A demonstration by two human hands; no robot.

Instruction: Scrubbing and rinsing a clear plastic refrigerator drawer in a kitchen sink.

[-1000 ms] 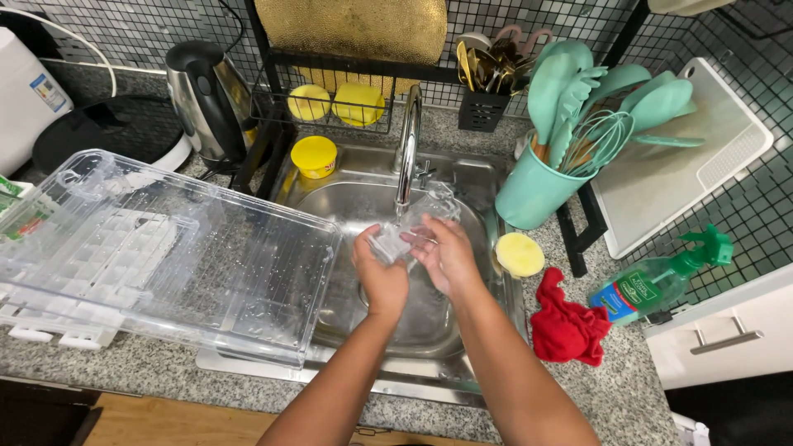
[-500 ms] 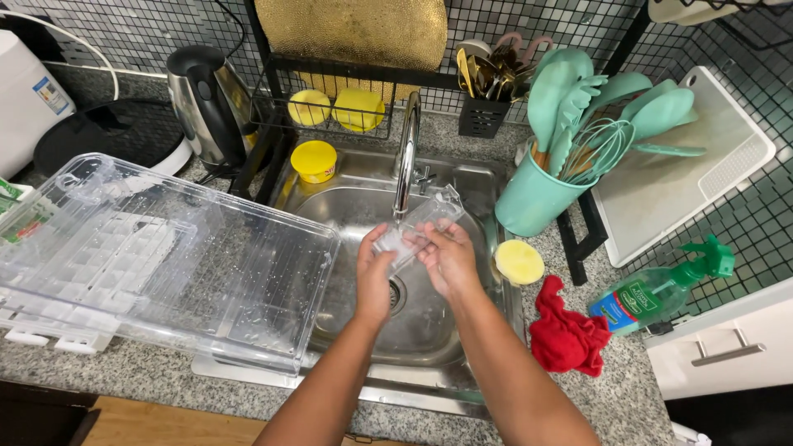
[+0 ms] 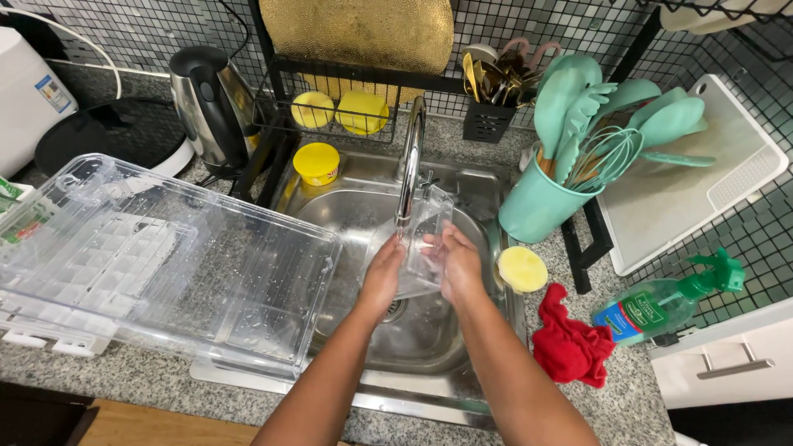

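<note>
Both hands meet over the steel sink (image 3: 462, 177), just under the spout of the tap (image 3: 410, 165), and between them they hold a small clear plastic container (image 3: 423, 239). The left hand (image 3: 382, 277) has its grip closed on the container's left edge and the right hand (image 3: 457, 264) has its grip closed on the right side, fingers wrapped toward the front, so the piece is steadied from both sides and tilted up toward the spout, probably so water can run over it and drain into the basin rather than onto the tabletop (image 3: 124, 372). Whether water is flowing is hard to tell. A large clear plastic bin (image 3: 165, 264) rests to the left, partly on the tabletop and partly overhanging the sink's edge, wet with droplets, a place where drips would fall back toward the basin. A round yellow sponge (image 3: 522, 268) sits on the sink's right rim, within easy reach of the right hand, and a red cloth (image 3: 570, 347) lies bunched just beyond it. A green spray bottle (image 3: 661, 301) lies on its side farther right. Behind the sink stands a teal holder of utensils (image 3: 537, 202), and a kettle (image 3: 206, 103) stands at the back left.
</note>
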